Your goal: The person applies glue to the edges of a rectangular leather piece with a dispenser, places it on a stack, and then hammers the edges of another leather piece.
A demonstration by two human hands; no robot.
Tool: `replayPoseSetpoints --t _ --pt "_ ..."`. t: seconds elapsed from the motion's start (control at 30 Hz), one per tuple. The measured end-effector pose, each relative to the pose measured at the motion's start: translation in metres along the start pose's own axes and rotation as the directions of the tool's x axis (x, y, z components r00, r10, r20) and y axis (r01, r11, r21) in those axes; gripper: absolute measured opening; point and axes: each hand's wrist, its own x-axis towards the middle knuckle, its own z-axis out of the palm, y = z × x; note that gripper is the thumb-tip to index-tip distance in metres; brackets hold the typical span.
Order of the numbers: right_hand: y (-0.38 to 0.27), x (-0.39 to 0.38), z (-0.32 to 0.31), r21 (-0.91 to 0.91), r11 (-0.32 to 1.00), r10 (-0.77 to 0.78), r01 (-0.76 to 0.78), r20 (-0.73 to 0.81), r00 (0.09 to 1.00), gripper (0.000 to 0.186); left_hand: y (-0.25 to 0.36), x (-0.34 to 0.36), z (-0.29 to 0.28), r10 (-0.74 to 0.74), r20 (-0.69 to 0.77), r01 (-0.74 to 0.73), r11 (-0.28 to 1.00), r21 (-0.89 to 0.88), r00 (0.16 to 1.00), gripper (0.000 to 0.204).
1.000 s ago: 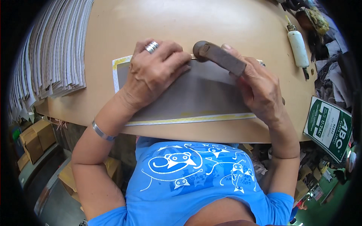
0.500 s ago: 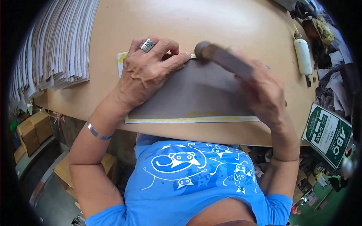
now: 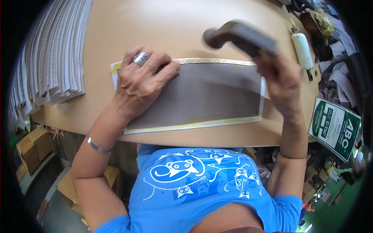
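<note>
A flat, dark grey rectangular panel [image 3: 210, 91] lies on the table, with pale edging and yellow smears along its near and left borders. Along its far edge runs a light, creased strip [image 3: 213, 61]. My left hand [image 3: 140, 83] rests over the panel's left part, its fingers curled and its thumb closed at the far edge; the fingertips are partly hidden. In my right hand [image 3: 283, 79] is a hammer [image 3: 248, 37], raised above the panel's far right corner and slightly blurred. The hammer's handle is mostly covered by my fingers.
A tall stack of pale sheets [image 3: 58, 54] stands at the left of the table [image 3: 171, 23]. To the right are a white squeeze bottle [image 3: 302, 48], a green and white container [image 3: 336, 128] and heaped fabric scraps [image 3: 336, 73]. Cardboard boxes [image 3: 35, 143] sit lower left.
The hammer has lifted away from the panel's far edge, up and to the right. My left hand has shifted slightly left, leaving more of the creased strip in view.
</note>
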Motion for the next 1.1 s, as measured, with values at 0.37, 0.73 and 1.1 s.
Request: replayPoseSetpoints --t 0.37,0.73,1.1 --pt "0.007 -0.022 -0.036 0.154 0.986 0.098 -0.061 -0.244 0.965 0.034 0.003 0.004 -0.002 0.0 -0.003 0.0 1.0 0.018 1.0 0.015" --pt "-0.019 0.001 0.028 -0.168 0.961 -0.197 0.222 0.154 0.968 0.039 0.001 0.0 -0.001 -0.013 0.004 0.012 1.0 0.023 1.0 0.02" --pt "-0.015 0.007 0.028 -0.123 0.98 -0.133 0.157 0.185 0.974 0.038 -0.022 -0.013 -0.02 -0.302 0.198 0.349 0.896 -0.274 0.932 0.028"
